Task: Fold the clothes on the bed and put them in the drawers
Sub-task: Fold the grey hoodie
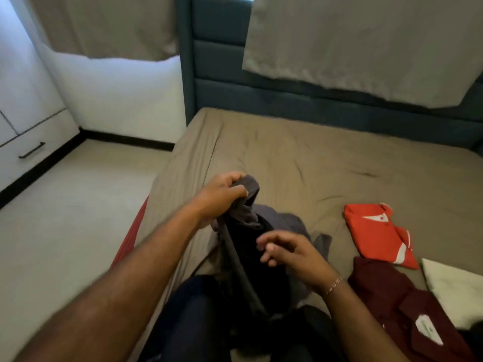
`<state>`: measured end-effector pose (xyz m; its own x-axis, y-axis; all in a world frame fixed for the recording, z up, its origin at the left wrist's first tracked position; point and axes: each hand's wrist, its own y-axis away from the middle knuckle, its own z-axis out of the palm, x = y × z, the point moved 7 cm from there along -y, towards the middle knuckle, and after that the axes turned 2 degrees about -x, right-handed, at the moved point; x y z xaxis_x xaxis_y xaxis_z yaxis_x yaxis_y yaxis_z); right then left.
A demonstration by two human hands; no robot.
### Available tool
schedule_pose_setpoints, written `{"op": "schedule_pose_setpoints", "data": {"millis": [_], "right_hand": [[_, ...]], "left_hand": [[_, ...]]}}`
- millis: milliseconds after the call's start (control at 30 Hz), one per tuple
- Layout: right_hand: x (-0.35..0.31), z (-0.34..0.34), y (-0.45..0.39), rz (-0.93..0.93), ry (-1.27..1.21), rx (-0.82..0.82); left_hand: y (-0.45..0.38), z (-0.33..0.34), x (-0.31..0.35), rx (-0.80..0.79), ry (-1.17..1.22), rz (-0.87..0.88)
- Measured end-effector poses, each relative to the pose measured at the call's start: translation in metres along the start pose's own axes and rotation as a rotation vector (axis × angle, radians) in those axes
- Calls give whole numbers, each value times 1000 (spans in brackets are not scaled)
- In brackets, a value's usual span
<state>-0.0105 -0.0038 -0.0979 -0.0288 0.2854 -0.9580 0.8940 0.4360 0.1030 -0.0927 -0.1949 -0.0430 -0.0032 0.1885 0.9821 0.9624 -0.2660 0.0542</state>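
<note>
- Left hand (222, 193): closed in a fist on the bunched top of the grey garment (245, 231), which is held lifted above the bed (300, 158).
- Right hand (290, 250): loosely open, fingers half curled, nothing held; it is seen just in front of the garment's dark hanging part. Contact cannot be told through the blur.
- Grey garment: unfolded and crumpled, hanging from the left fist down to the near bed edge, over the person's lap.
- Red shirt (376, 233): folded, laid flat on the bed to the right.
- Maroon shirt (407, 309): folded, laid just nearer than the red one.
- Drawer (34, 150): shut, at the far left across the floor, well apart from the bed.
- Step judged in hand: opening out the grey garment for folding.
- Method advised: a second edge or shoulder should be found by the right hand, the cloth shaken straight, laid flat on bare sheet left of the red shirt, and smoothed before folding.
</note>
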Motion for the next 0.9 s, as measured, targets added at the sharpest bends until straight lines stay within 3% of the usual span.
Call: {"op": "schedule_pose_setpoints", "data": {"millis": [100, 133, 200, 267, 400, 467, 567, 633, 733, 800, 900], "right_hand": [[-93, -48, -16, -252, 54, 356], [-129, -62, -21, -333, 109, 374], [-178, -76, -33, -366, 208, 260], [-208, -90, -44, -296, 268, 216], [-255, -103, -60, -215, 387, 378], [-274, -106, -61, -247, 409, 511], [-287, -108, -56, -314, 134, 609], [-290, -113, -47, -354, -5, 651], [-292, -136, -34, -396, -7, 736], [-290, -154, -24, -394, 92, 810], [-282, -176, -14, -349, 233, 917]], "left_hand": [[-14, 8, 83, -420, -194, 110], [-16, 12, 115, -516, -303, 177], [-18, 19, 165, -629, -549, 287], [-25, 17, 205, -590, -795, 399], [-43, -6, 253, -232, -1106, 499], [-43, -19, 253, -51, -1015, 538], [-43, -47, 196, 288, -929, 458], [-36, -67, 114, 440, -947, 207], [-7, -109, -12, 563, -826, -305], [3, -134, -50, 571, -483, -523], [-17, -142, -13, 570, 357, -456]]}}
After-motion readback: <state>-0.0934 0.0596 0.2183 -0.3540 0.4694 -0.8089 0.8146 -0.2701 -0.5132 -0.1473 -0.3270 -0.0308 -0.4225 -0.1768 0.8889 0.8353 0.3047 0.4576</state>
